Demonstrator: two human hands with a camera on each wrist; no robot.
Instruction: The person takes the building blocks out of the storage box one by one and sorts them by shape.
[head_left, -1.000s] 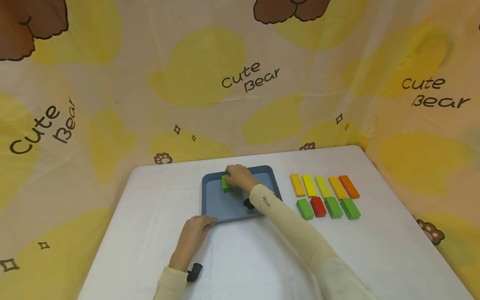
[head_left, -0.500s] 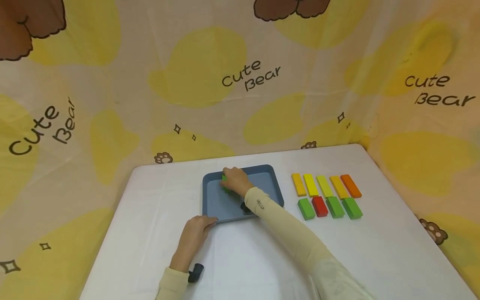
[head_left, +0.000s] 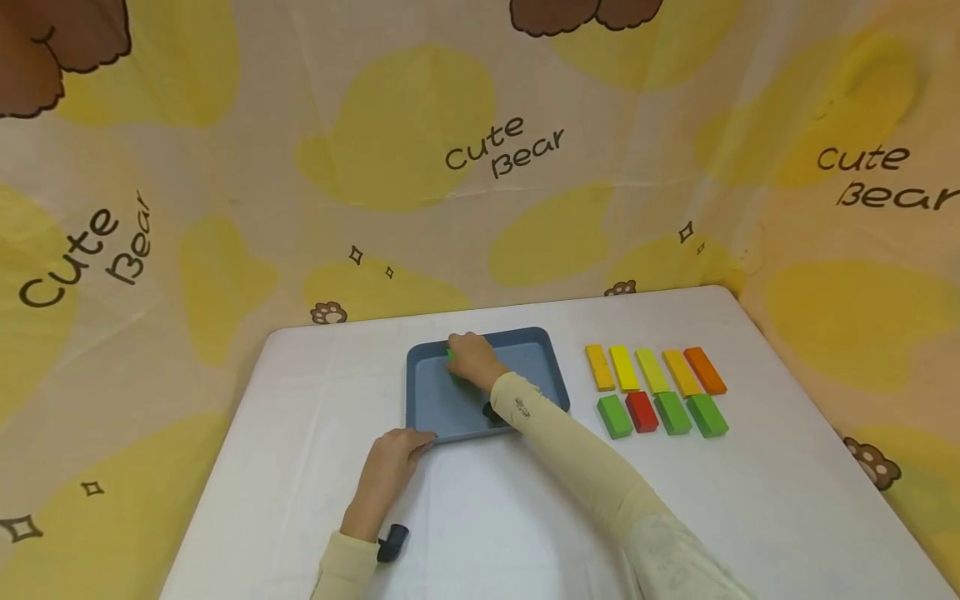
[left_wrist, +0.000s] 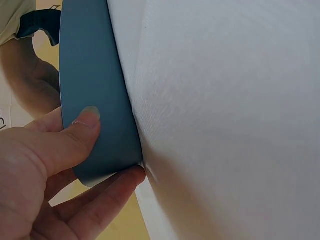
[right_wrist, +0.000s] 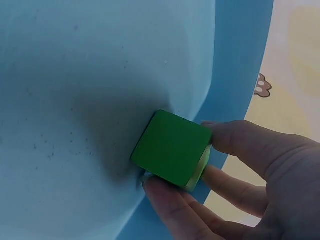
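Note:
A green block [right_wrist: 172, 147] is at the far wall of the blue-grey tray [head_left: 442, 412]. My right hand [head_left: 474, 360] grips it, with thumb and fingertips on its sides in the right wrist view. In the head view that hand hides most of the block. My left hand [head_left: 388, 467] holds the tray's near left corner. In the left wrist view its thumb [left_wrist: 82, 132] lies on the tray's outer wall and its fingers curl round the corner.
To the right of the tray, on a white-covered table [head_left: 510, 517], lie two rows of blocks. The back row holds yellow blocks [head_left: 624, 369] and an orange block [head_left: 705, 371]. In front are green blocks [head_left: 707, 415] and a red block [head_left: 642, 412]. A patterned cloth [head_left: 420, 125] hangs behind.
My right hand has moved slightly left over the green block, which is now mostly covered in the head view. My left hand keeps its hold on the tray corner.

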